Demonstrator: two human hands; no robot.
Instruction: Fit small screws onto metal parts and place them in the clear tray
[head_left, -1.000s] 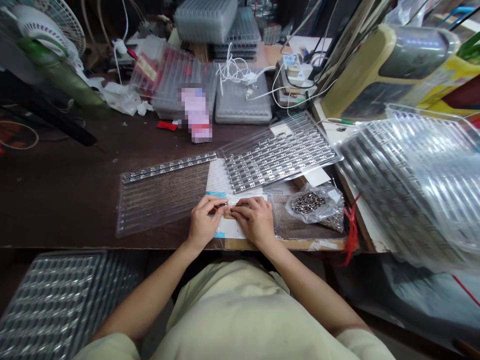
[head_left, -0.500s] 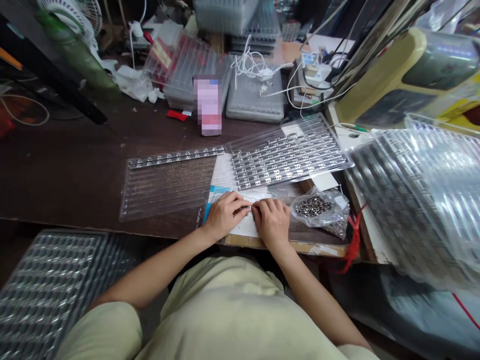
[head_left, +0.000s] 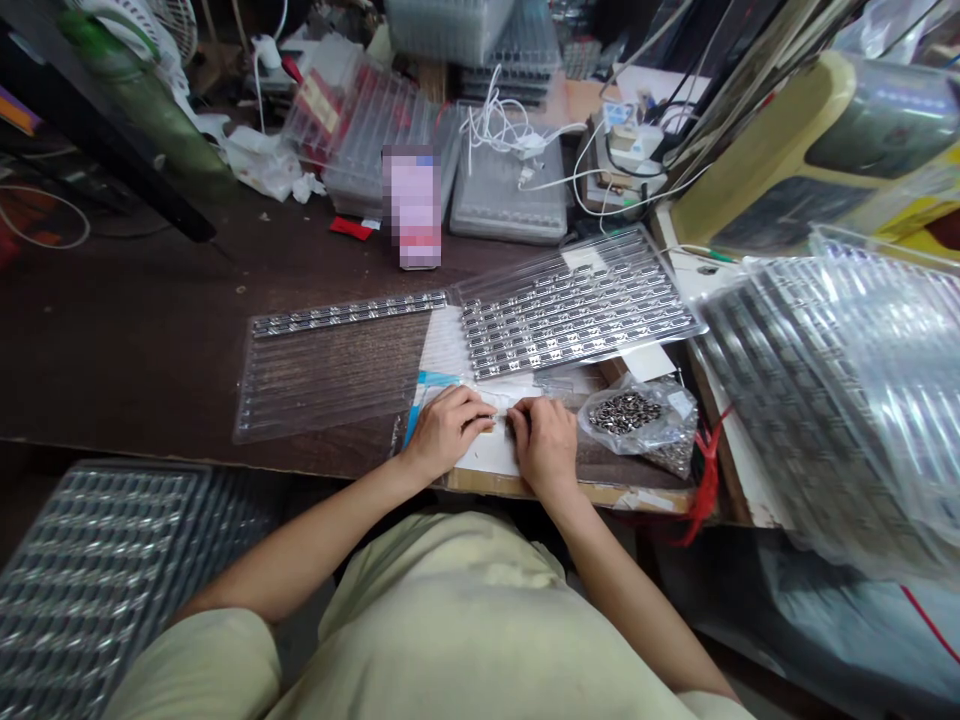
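Note:
My left hand (head_left: 446,432) rests on a white paper sheet (head_left: 487,455), its fingertips curled around a small item (head_left: 491,424) too small to name. My right hand (head_left: 544,445) lies just to the right, fingertips close to that item, and I cannot tell whether it grips anything. Above the hands lies a clear blister tray (head_left: 577,305) filled with rows of shiny metal parts. To the left, a second clear tray (head_left: 330,370) holds one filled row along its far edge. A plastic bag of small metal parts (head_left: 622,412) sits right of my right hand.
A tall stack of clear trays (head_left: 832,400) looms at the right, and another tray (head_left: 112,570) sits below the dark workbench's front edge (head_left: 187,458). Grey tray stacks, white cables and a pixelated box (head_left: 411,205) stand behind. A fan (head_left: 127,30) is at the far upper left.
The view has shifted and settled since the oldest frame. My hands have moved right along the paper and now sit slightly further apart.

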